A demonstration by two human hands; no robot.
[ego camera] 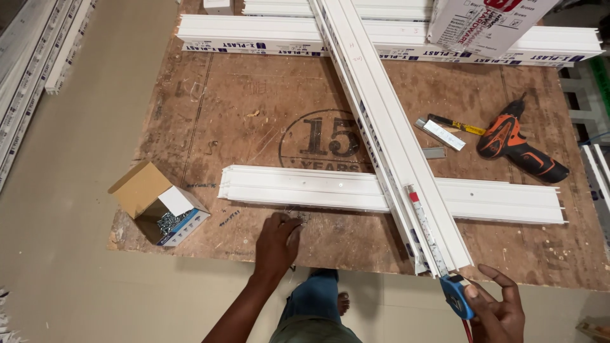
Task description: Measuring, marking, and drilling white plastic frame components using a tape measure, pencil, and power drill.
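A worn brown plywood board [254, 95] lies flat on a pale beige floor [76, 190], with long white plastic channel profiles [381, 127] crossing on it. At the near edge, the left hand [277, 244] presses down on small loose screws [297, 215], fingers curled; whether it grips any is hard to make out. The right hand [499, 311], partly cut off, clasps a blue tape measure [457, 295] whose blade [424, 228] runs along the diagonal profile. An open cardboard box of screws [162, 206] sits near left; an orange-and-black cordless drill [518, 146] lies far right. More white profiles [25, 76] are stacked left.
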